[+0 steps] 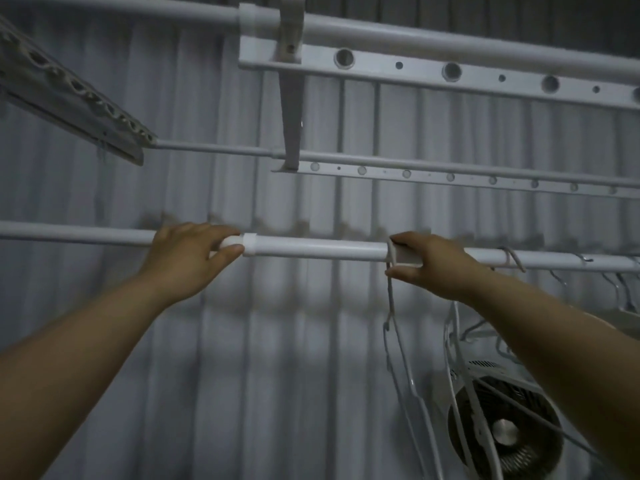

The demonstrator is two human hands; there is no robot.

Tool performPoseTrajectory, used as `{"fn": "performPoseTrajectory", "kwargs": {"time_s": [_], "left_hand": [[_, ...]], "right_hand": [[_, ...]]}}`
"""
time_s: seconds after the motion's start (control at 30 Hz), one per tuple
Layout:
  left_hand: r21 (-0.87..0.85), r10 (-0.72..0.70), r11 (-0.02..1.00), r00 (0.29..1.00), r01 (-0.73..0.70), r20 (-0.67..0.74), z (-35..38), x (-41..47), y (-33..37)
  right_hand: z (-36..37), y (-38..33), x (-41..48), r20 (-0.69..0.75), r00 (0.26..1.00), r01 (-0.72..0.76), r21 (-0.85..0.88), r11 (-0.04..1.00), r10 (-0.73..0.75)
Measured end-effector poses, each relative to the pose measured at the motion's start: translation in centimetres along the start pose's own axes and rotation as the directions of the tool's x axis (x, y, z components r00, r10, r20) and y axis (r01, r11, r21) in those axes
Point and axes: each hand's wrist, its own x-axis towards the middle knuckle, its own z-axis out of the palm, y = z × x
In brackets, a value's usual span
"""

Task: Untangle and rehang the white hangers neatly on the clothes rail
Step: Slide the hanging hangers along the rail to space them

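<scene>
A white clothes rail [311, 248] runs across the middle of the view. My left hand [188, 249] grips it at the joint where the thin tube enters the thicker one. My right hand [424, 259] wraps the rail further right, its fingertips pinching the hook of a white wire hanger [398, 344] that hangs down from the rail. More white hangers [460, 358] dangle in a bunch under my right forearm. Other hanger hooks [512, 259] sit on the rail to the right.
Above are two more white rails with perforated bars [450, 72] and a vertical bracket [291, 98]. A slotted arm [79, 95] slants in from the upper left. A pale curtain fills the background. A round fan [502, 431] stands low right.
</scene>
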Motion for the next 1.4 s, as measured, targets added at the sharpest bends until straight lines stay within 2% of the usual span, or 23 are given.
{"fn": "performPoseTrajectory", "kwargs": {"time_s": [0.13, 0.43, 0.63, 0.93, 1.07, 1.2, 1.3, 1.4], "left_hand": [[-0.027, 0.016, 1.000, 1.000, -0.016, -0.010, 0.3, -0.3, 0.2], [-0.151, -0.098, 0.984, 0.995, 0.091, -0.036, 0.6, -0.6, 1.2], [-0.139, -0.106, 0.985, 0.994, 0.104, -0.011, 0.4, -0.3, 1.6], [-0.124, -0.038, 0.992, 0.999, 0.035, -0.016, 0.7, -0.5, 0.8], [-0.106, 0.002, 0.994, 1.000, -0.004, -0.021, 1.0, -0.7, 0.4], [-0.093, -0.006, 0.996, 1.000, 0.008, 0.023, 0.7, -0.9, 0.6], [-0.075, -0.023, 0.997, 0.998, 0.027, 0.055, 0.5, -0.9, 0.8], [-0.034, -0.008, 0.999, 0.998, 0.010, 0.056, 0.7, -0.8, 0.6]], "right_hand": [[0.8, -2.3, 0.8, -0.017, 0.996, 0.083, -0.039, 0.996, -0.084], [3.5, -8.4, 2.5, -0.074, 0.975, 0.204, -0.094, 0.974, -0.211], [4.6, -11.4, 3.5, -0.098, 0.956, 0.263, -0.119, 0.957, -0.275], [3.9, -9.5, 2.3, -0.126, 0.944, 0.281, -0.173, 0.944, -0.305], [1.7, -4.6, 0.2, -0.199, 0.959, 0.157, -0.220, 0.963, -0.202], [-0.2, 0.7, -1.8, -0.293, 0.955, -0.095, -0.191, 0.977, 0.036], [-1.0, 3.4, -2.8, -0.235, 0.949, -0.242, -0.126, 0.962, 0.208], [-1.1, 4.6, -3.6, -0.123, 0.953, -0.290, -0.118, 0.950, 0.275]]}}
